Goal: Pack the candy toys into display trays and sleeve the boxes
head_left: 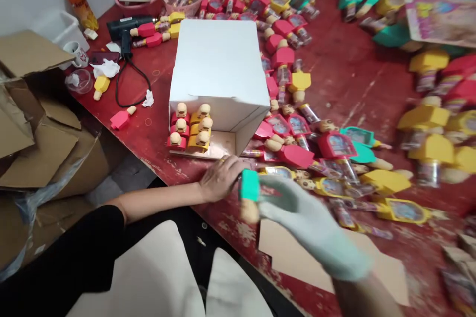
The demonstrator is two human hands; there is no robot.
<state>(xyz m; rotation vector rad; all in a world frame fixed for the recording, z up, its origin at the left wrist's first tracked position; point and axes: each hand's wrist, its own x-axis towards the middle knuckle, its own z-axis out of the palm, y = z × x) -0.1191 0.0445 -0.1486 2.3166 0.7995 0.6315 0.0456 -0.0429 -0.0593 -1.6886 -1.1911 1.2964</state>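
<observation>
A white cardboard box (219, 59) lies on the red table with its open side towards me. Inside, on its left, several red and yellow toys with beige knobs (203, 139) are stacked in two columns. My bare left hand (222, 177) is at the box's lower front edge, fingers together and curled; what is under the fingertips is hidden. In a pale glove, my right hand (297, 205) is closed on a green toy (250, 185) with a beige knob pointing down, just beside my left fingers. The right hand is blurred.
Many red, yellow and green toys (297, 156) are spread right of and behind the box. Flat cardboard (334, 262) lies under my right arm. A heat gun (128, 27), a mug (76, 53) and an orange-capped container (81, 7) stand at left, near open cartons (48, 143).
</observation>
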